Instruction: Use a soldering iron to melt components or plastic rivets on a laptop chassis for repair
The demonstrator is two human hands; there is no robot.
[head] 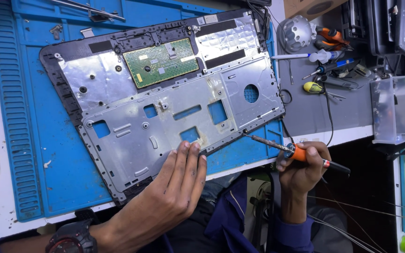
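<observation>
On the blue mat, a laptop shell lies inside-up, its metal plate facing the camera, green circuit board at the far side. Left hand lies flat, fingers together and gripping nothing, pressing the plate's near edge. Right hand is closed around a soldering iron, tip at the shell's near right edge. Looks like heat work along the rim; the next touch wants a steady tip and a held-down shell. Hand tools lie far right.
</observation>
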